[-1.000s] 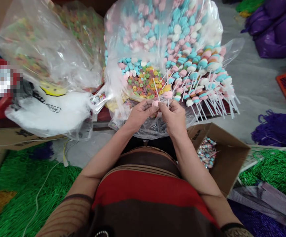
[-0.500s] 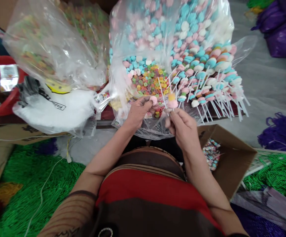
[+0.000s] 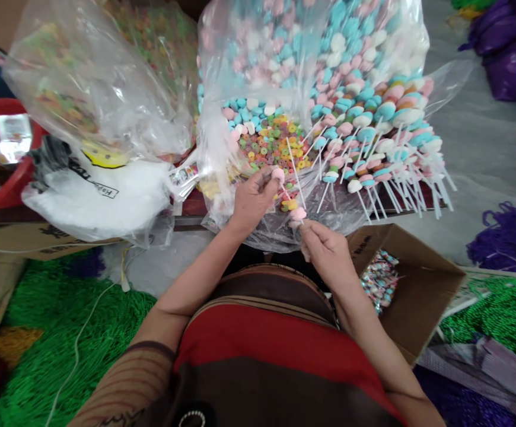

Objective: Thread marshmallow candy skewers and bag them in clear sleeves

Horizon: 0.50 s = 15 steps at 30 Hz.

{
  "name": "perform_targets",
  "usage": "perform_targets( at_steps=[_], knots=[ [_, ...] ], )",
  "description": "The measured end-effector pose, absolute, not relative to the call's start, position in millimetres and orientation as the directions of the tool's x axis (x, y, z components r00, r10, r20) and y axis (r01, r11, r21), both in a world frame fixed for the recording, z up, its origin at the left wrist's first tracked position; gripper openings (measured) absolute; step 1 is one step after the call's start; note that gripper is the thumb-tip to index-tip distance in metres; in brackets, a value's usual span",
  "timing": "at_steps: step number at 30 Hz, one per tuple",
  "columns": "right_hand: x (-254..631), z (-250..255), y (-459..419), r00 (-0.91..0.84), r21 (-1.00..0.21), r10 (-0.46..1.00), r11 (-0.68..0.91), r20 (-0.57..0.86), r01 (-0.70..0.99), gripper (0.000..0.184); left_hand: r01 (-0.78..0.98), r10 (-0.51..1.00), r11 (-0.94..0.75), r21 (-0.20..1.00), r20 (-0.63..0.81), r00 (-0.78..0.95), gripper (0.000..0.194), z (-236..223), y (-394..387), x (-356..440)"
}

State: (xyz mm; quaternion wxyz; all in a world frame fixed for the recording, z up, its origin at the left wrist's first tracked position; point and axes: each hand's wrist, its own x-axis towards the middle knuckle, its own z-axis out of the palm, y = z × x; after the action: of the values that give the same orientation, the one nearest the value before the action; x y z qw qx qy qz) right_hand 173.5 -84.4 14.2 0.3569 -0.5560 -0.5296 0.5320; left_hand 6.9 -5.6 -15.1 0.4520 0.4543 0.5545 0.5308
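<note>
Between thumb and fingertips, my left hand (image 3: 254, 198) pinches a round pink marshmallow (image 3: 278, 175). My right hand (image 3: 329, 252) grips the lower part of a white candy stick. Threaded on that stick are a pink marshmallow (image 3: 298, 214) and a yellow gummy ring (image 3: 290, 205). The stick's bare upper end points toward the marshmallow in my left hand; whether it touches is too small to tell. Behind my hands lies a heap of colourful gummy rings (image 3: 269, 142). A loose white stick (image 3: 296, 172) lies just beyond them.
Finished marshmallow skewers (image 3: 373, 160) pile up at the right of the table. A large clear bag of marshmallows (image 3: 262, 53) stands behind. To the left are a bag of gummy rings (image 3: 102, 77), white plastic packaging (image 3: 102, 201) and a red basin (image 3: 6, 190). An open carton (image 3: 422, 296) sits below right.
My hands parted, and my right hand moved down and toward me with the skewer, tilting its tip toward my left hand. My left hand keeps the pink marshmallow.
</note>
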Motion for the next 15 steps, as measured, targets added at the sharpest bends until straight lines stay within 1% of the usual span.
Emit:
perform_targets(
  at_steps=[6, 10, 15],
  knots=[
    [167.8, 15.2, -85.5, -0.077, -0.964, 0.974, -0.197, -0.214, 0.178, 0.034, 0.226, 0.979, -0.025, 0.974, 0.07, -0.194, 0.014, -15.5, -12.7, 6.6],
    [161.9, 14.0, -87.2, -0.083, -0.968, 0.977, -0.181, -0.198, 0.171, 0.034, 0.233, 0.978, -0.021, 0.972, 0.069, -0.197, 0.012, -14.0, -14.7, 10.7],
    [158.7, 15.4, -88.1, -0.083, -0.97, 0.973, -0.202, -0.215, 0.136, 0.036, 0.27, 0.977, -0.005, 0.963, 0.062, -0.204, 0.013, -10.5, -16.8, 14.8]
  ],
)
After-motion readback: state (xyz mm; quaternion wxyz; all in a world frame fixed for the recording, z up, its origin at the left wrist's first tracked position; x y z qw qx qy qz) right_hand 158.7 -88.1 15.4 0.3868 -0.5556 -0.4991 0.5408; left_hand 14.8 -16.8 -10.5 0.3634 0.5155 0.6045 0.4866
